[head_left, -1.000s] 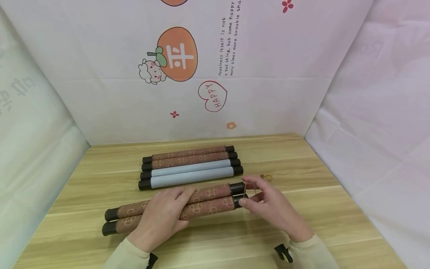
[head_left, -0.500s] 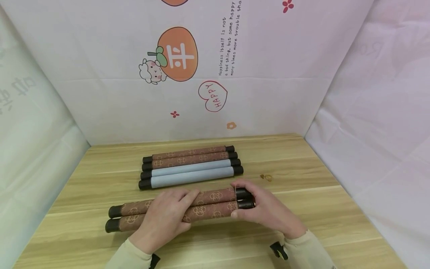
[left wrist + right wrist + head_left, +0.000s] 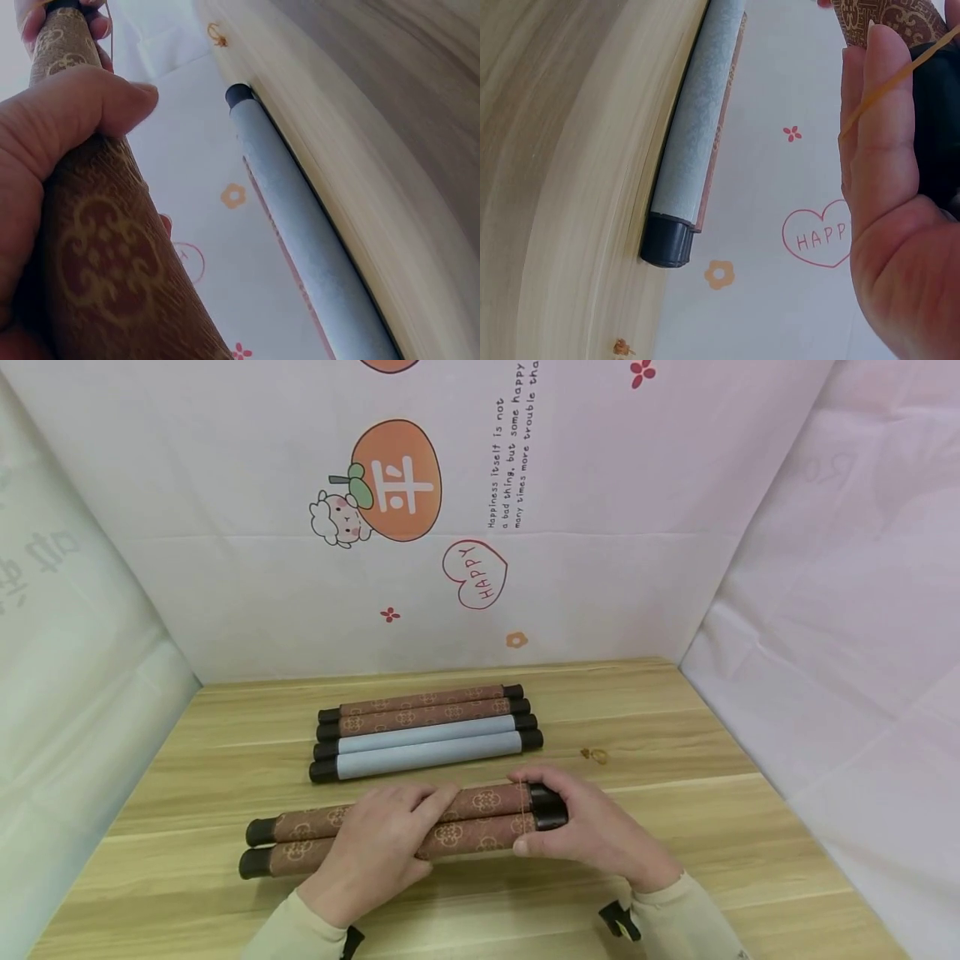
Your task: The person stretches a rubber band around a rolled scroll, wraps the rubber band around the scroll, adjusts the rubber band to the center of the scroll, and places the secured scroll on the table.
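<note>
My left hand (image 3: pixel 375 843) grips a pair of rolled scrolls side by side around their middle, the far scroll (image 3: pixel 483 800) and the near scroll (image 3: pixel 450 837). Both have brown patterned cloth and black end knobs. At their right end, my right hand (image 3: pixel 600 831) reaches round the black knobs, thumb on the near side and fingers on the far side. A thin orange rubber band (image 3: pixel 522 806) is stretched between its thumb and fingers, across both scrolls near the cloth's end. In the right wrist view, the rubber band (image 3: pixel 904 73) runs over the extended fingers (image 3: pixel 889 127).
Behind lie two brown patterned scrolls (image 3: pixel 405 718) and two pale blue scrolls (image 3: pixel 431 754), parallel on the wooden table (image 3: pixel 637 710). Small rubber bands (image 3: pixel 597 757) lie to their right. White printed cloth (image 3: pixel 585 568) walls the back and sides.
My right hand has slid left over the scroll ends, carrying the rubber band past the black knobs onto the brown cloth. The scrolls and left hand have shifted slightly right.
</note>
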### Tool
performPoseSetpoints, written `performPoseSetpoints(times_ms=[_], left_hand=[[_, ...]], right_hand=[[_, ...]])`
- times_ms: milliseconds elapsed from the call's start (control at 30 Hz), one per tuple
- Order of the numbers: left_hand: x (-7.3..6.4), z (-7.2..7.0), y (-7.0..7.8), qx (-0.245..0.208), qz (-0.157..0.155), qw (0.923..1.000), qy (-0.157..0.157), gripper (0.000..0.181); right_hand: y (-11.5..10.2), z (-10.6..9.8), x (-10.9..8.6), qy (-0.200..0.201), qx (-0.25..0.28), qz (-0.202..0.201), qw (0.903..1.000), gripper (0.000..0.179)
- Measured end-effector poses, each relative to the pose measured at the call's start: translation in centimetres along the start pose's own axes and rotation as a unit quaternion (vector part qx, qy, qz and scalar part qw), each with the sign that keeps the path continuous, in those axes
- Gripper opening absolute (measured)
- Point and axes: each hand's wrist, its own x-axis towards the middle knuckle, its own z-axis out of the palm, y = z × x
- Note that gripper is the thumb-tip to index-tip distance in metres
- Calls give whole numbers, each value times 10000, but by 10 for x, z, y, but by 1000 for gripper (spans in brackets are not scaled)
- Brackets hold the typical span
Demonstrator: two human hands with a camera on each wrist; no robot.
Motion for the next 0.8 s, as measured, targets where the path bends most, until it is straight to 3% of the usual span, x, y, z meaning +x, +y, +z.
performPoseSetpoints(times_ms=[300,533,800], left_hand=[[12,6,14,-150,216,9996,-42,109],[17,6,23,-47,289,9995,-135,116],[19,6,27,-72,260,9988,-401,115]], right_hand=[[-4,7,0,-35,-109,-89,9999,69],[-12,10,0,98,-637,-254,9976,67],[-19,14,-2,180,-1108,-216,9934,79]])
